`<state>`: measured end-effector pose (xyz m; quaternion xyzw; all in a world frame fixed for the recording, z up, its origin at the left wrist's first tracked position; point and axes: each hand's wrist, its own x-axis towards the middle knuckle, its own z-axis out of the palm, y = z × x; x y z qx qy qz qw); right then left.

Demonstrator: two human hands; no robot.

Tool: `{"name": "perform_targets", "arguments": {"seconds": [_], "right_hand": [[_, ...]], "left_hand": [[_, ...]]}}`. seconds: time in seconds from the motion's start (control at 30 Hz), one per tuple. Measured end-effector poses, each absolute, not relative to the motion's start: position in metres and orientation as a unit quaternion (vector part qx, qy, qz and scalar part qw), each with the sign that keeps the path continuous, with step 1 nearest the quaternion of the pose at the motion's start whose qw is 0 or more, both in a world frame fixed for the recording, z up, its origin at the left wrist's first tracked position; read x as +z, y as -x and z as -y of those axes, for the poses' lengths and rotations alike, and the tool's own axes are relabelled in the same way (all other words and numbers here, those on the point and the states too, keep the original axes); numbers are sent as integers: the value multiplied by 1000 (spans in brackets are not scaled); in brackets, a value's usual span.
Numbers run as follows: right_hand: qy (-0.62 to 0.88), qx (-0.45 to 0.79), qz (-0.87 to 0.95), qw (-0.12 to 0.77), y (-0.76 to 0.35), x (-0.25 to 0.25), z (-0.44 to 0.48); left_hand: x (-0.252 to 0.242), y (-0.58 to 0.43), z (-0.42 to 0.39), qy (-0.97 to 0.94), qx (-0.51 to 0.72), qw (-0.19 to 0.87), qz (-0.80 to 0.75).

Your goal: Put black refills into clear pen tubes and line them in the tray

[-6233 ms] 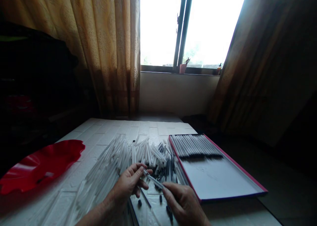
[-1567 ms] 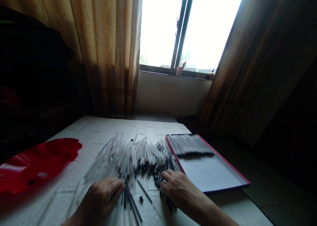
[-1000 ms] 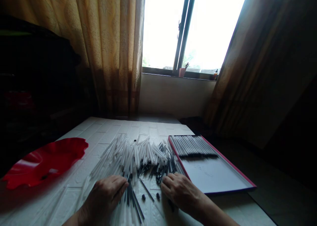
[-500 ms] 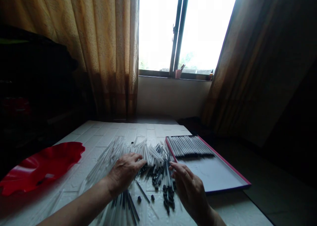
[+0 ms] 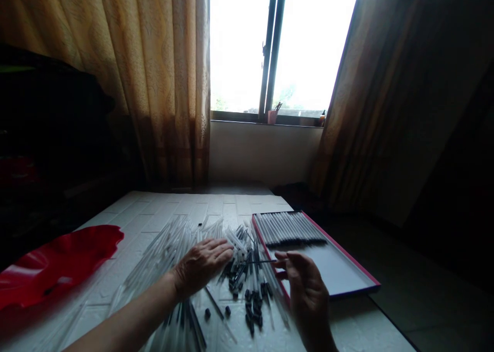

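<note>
Between the thumb and fingers of my right hand [image 5: 306, 285] is a thin dark pen refill [image 5: 262, 261], lying nearly level and pointing left. My left hand [image 5: 206, 264] is closed over the pile, back up, with its fingertips near the refill's far end; the thumb and whatever it grips are hidden. Around it lie many clear pen barrels [image 5: 154, 254]. Small black pen caps [image 5: 253, 305] are heaped between the hands. Dark refills [image 5: 193, 321] lie below my left forearm. Several assembled pens [image 5: 289, 228] form a row in the shallow tray [image 5: 343, 269].
A red wavy-rimmed bowl [image 5: 69, 254] stands at the left of the white brick-patterned table [image 5: 216, 204]. The tray's pink edge borders the right of the pile. Beyond the table are a window [image 5: 243, 48], curtains [image 5: 154, 84] and a pink cup [image 5: 272, 116] on the sill.
My right hand has lifted and turned by the tray, and a refill now shows in its fingers. My left hand has shifted slightly over the pile. The view has swung a little right.
</note>
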<state>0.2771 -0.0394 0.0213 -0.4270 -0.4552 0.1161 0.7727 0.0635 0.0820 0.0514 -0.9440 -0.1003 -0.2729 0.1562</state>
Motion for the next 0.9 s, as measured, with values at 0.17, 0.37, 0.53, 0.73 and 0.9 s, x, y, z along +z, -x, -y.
{"name": "perform_targets", "arguments": {"seconds": [0.17,0.37,0.53,0.73,0.9], "right_hand": [[426,166,383,803,-265,32,64],[427,223,381,790,-235,37,73],[434,229,382,783,-230,39,73],[426,276,402,762,-224,38,71],[443,317,536,645,-221,35,60]], "left_hand": [[53,-48,-24,925,-328,77,178],[30,-28,7,899,-355,-97,236],[21,-20,7,891,-369,-105,244],[23,-17,8,889,-362,-128,250],[25,-15,9,880,-375,-150,249]]}}
